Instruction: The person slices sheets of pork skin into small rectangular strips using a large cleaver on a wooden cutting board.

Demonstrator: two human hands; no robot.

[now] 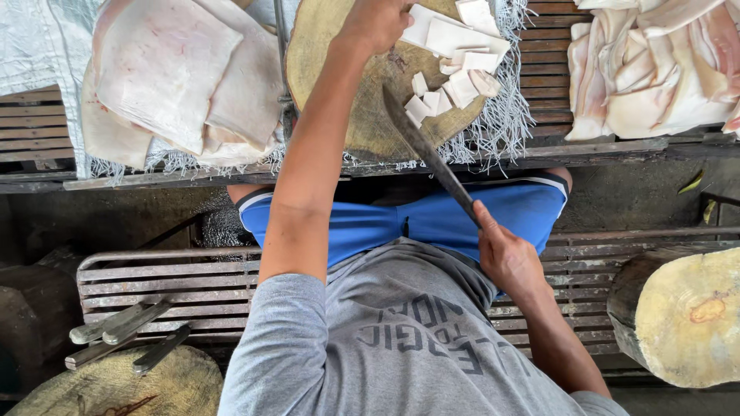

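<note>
A long cleaver (pixel 428 158) is gripped by its handle in the right hand (pixel 505 254), fingers closed fully round it; the dark blade is angled up and away, its tip over the near edge of a round wooden chopping block (pixel 339 85); small white cut pieces of pork fat (pixel 451 85) are scattered on the block just beside the blade tip, with larger white strips (pixel 447 35) lying beyond them; the left hand (pixel 374 23) is rested on the far part of the block, touching the strips; how far its fingers are curled cannot be told, as the hand is cut by the frame edge; the block is seated on a frayed woven sack (pixel 505 115) over a slatted wooden bench (pixel 547 69); broad pale slabs of pork skin (pixel 166 77) are piled to the left of the block; a further heap of fat slabs (pixel 655 65) is seen at the right; a second wooden block (pixel 690 316) is placed near the right elbow; several spare knives (pixel 123 339) are laid on a metal rack (pixel 208 281) at lower left.
</note>
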